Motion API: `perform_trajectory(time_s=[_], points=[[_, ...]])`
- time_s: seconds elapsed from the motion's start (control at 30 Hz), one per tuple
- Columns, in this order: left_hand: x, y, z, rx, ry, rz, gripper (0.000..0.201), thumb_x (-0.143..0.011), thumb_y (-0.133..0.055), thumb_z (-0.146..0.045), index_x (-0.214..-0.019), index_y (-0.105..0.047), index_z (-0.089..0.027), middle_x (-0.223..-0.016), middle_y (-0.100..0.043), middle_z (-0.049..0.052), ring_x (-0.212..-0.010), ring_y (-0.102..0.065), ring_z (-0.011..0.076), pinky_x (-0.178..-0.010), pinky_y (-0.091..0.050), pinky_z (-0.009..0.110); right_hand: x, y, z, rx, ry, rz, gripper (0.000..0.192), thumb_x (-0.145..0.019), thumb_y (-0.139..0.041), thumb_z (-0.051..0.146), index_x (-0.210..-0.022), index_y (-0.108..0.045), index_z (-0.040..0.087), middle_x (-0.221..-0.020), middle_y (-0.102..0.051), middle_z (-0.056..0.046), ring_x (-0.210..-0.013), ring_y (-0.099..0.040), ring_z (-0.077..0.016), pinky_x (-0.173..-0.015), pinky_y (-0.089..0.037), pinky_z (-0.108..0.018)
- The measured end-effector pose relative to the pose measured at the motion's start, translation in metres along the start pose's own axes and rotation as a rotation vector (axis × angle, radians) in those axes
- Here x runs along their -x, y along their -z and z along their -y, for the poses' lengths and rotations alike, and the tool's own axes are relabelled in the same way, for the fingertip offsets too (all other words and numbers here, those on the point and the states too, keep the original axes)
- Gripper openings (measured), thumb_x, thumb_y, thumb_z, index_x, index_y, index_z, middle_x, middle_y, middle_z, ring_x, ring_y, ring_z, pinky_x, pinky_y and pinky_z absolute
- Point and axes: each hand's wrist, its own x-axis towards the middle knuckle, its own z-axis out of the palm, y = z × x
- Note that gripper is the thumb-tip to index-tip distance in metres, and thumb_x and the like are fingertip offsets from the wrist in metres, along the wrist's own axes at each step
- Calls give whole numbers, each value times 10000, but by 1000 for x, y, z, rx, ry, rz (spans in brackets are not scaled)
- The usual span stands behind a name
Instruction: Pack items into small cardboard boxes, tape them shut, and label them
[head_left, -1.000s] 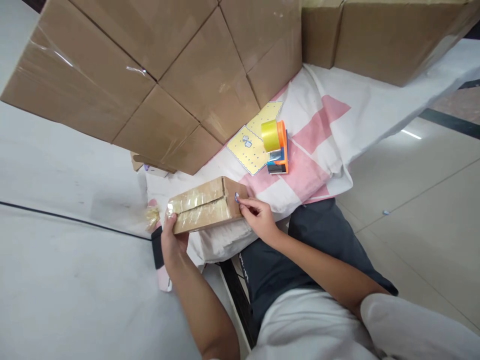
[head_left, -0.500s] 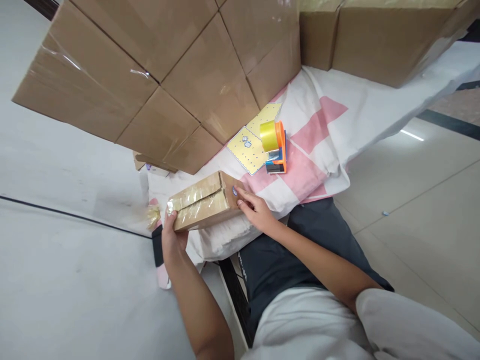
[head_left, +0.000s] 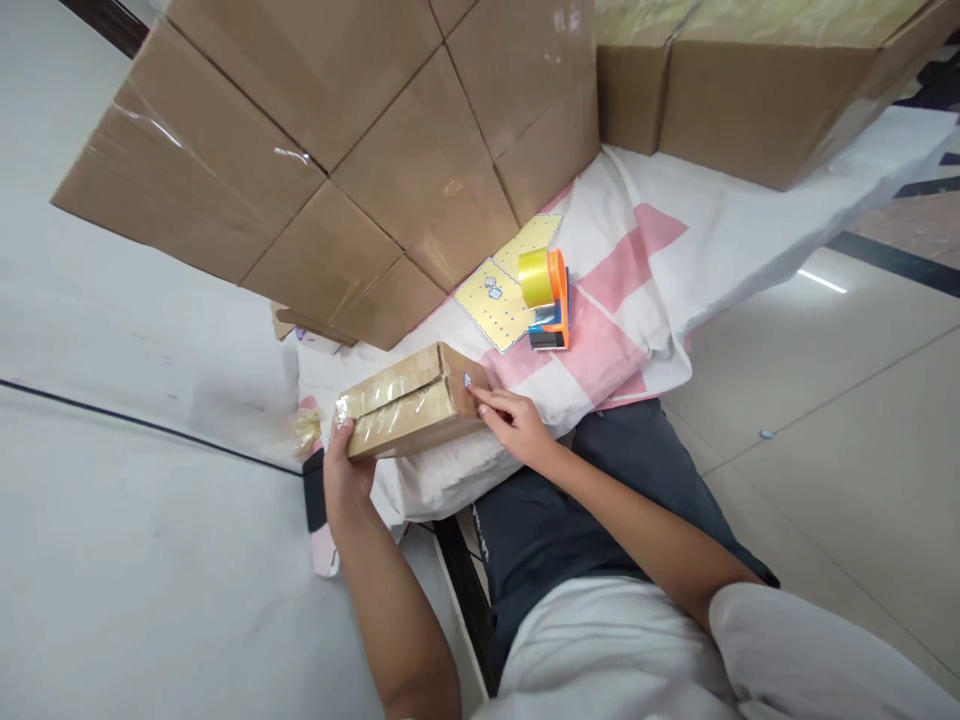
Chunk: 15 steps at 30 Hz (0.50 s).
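Note:
A small cardboard box (head_left: 409, 408), sealed with shiny clear tape along its top seam, is held at a tilt above the bedding edge. My left hand (head_left: 347, 475) grips its left end, thumb on the top, the other fingers mostly hidden beneath. On the box's right end is a small blue-and-white sticker (head_left: 467, 381). My right hand (head_left: 517, 425) touches that end, index fingertip at the sticker's lower edge and thumb close by, with the remaining fingers bent. Beyond the box lie yellow patterned sticker sheets (head_left: 491, 305) and an orange tape dispenser (head_left: 555, 300) with a yellow roll.
Large stacked cardboard boxes (head_left: 405, 150) rise at the back, with another carton (head_left: 750, 110) at the back right. Pink-and-white cloth (head_left: 600, 330) covers the surface beneath. A white wall (head_left: 150, 500) stands on the left. A small bluish scrap (head_left: 766, 434) lies on the tiled floor.
My right index fingertip has slid slightly down off the sticker, so more of it shows. The box and my left hand stay nearly still; the view has shifted slightly.

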Motion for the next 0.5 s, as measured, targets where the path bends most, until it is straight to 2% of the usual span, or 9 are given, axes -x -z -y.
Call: perform_trajectory(time_s=[0.2, 0.27, 0.3, 0.37, 0.43, 0.5], points=[[2, 3, 0, -15, -12, 34, 424, -734, -782, -304, -1146, -686, -334, -1148, -720, -14, -1025, -684, 178, -845, -567, 252, -2, 3, 1, 13, 7, 22, 404, -930, -558, 354, -1278, -703, 208, -771, -580, -15, -652, -516, -147, -650, -440, -279], [3, 3, 0, -6, -21, 37, 429, -724, -790, -300, -1138, -688, -335, -1152, -719, -16, -1027, -683, 177, -844, -567, 249, -2, 5, 0, 43, 4, 42, 438, -926, -568, 367, -1317, -674, 202, -816, -601, -33, -678, -540, -159, -672, -464, -297], [3, 4, 0, -2, -23, 41, 432, -719, -795, -298, -1136, -690, -334, -1153, -719, -16, -1023, -684, 174, -845, -567, 249, -1, 6, -1, 69, 7, 55, 501, -909, -597, 380, -1376, -625, 199, -893, -624, -55, -732, -571, -176, -707, -483, -314], [4, 6, 0, 4, -17, 64, 425, -716, -800, -299, -1127, -695, -326, -1149, -721, -13, -1014, -685, 175, -847, -571, 256, -1, 9, -1, 146, 27, 96, 774, -835, -700, 420, -1529, -434, 204, -1188, -607, -130, -966, -616, -242, -831, -511, -368], [6, 11, 2, 3, -8, 90, 389, -719, -798, -306, -1097, -707, -313, -1126, -729, -5, -1017, -686, 185, -848, -576, 266, -2, 13, 1, 248, 77, 170, 1136, -715, -813, 468, -1620, -170, 227, -1500, -394, -188, -1275, -507, -325, -985, -478, -429], [8, 18, 4, 6, -1, 92, 348, -717, -792, -305, -1057, -718, -304, -1104, -737, -5, -1027, -686, 192, -854, -578, 267, -2, 17, 6, 357, 143, 263, 1350, -640, -862, 496, -1625, 27, 247, -1624, -189, -195, -1443, -333, -363, -1073, -425, -460]])
